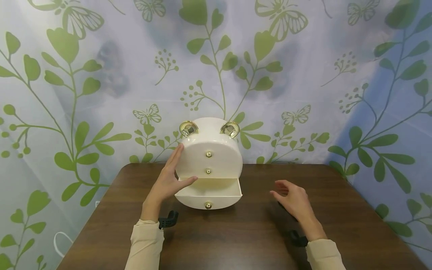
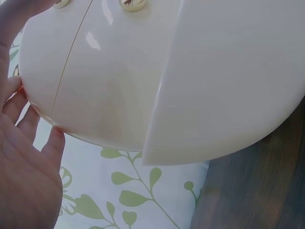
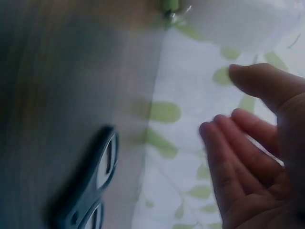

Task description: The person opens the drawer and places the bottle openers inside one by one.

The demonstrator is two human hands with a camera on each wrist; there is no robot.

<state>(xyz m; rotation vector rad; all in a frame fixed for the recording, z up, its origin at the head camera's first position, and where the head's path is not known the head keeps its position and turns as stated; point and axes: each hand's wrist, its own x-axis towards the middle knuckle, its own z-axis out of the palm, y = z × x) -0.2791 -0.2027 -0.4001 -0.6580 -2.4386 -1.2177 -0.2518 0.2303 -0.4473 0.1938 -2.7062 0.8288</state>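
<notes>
A glossy white rounded drawer box (image 1: 224,161) with gold round ears stands on the brown table. Its bottom drawer (image 1: 190,201) is pulled out at the front, with a gold knob (image 1: 208,205) on its face. My left hand (image 1: 168,182) touches the box's left side with nearly straight fingers, the thumb reaching across the front above the drawer. In the left wrist view the fingertips rest along the box's curved edge. To the right of the box, my right hand (image 1: 295,200) is raised over the table, fingers loosely bent and holding nothing.
Dark scissors-like handles (image 3: 102,176) lie on the table below my right hand. A leaf-patterned cloth (image 1: 162,86) hangs right behind the table's back edge. At the left, a white loop (image 1: 60,245) shows beside the table.
</notes>
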